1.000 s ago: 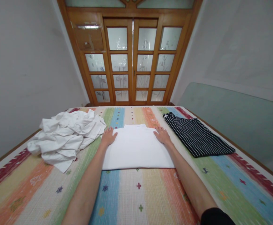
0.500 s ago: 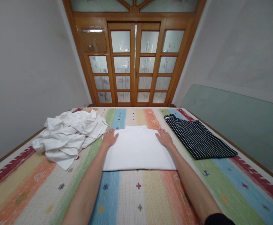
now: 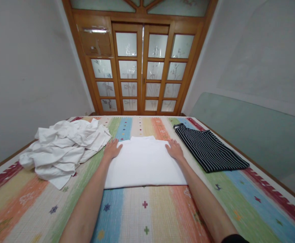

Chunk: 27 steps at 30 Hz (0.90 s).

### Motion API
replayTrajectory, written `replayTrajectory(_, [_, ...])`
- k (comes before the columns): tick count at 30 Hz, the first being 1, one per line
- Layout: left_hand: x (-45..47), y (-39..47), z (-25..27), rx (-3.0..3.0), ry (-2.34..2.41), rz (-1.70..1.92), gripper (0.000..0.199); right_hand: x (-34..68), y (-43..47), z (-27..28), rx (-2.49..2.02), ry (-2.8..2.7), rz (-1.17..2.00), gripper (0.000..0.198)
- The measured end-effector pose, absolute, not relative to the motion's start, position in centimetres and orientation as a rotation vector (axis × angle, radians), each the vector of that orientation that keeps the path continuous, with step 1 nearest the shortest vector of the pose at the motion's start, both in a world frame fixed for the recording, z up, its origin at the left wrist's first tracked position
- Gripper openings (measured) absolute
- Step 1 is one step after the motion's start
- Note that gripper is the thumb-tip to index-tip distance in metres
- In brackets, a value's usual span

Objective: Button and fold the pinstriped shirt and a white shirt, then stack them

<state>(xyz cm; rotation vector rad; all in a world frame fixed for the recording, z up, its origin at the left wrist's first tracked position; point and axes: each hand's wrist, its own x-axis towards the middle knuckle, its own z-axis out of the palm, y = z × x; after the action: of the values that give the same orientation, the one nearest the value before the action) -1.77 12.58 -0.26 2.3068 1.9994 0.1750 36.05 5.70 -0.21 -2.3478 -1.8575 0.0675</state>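
Note:
A folded white shirt (image 3: 144,163) lies flat in front of me, a collar-like edge at its far side. At its far left corner rests my left hand (image 3: 112,149), open, with the palm down and the thumb on the cloth. My right hand (image 3: 174,149) lies open on the far right corner, fingers pointing away from me. Neither hand grips the cloth; both press or rest on its side edges.
Striped, multicoloured cloth (image 3: 134,216) covers the table. To the left is a crumpled heap of white clothes (image 3: 66,148). A folded black garment with white stripes (image 3: 209,148) lies to the right. Walls flank both sides, and wooden glazed doors (image 3: 139,67) stand beyond.
The whole view has shifted slightly, so things appear a little further left. Both hands stay at the same corners of the white shirt, with no clear change in the cloth.

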Motion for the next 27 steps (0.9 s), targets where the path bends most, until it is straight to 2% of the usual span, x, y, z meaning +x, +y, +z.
replayTrajectory(16, [-0.4,13.4,0.5,2.484,2.059,0.297,0.055,35.3,5.6,-0.3,-2.368,-1.854,-0.006,0.058])
replayTrajectory(22, [4.5,13.3,2.4,2.565,1.85,0.395,0.059,35.4,5.5,-0.2,-2.362,-1.836,0.003,0.058])
replayTrajectory(27, [9.6,10.5,0.4,2.615,1.548,0.33,0.067,35.6,5.6,-0.3,-2.363,-1.832,0.025,0.059])
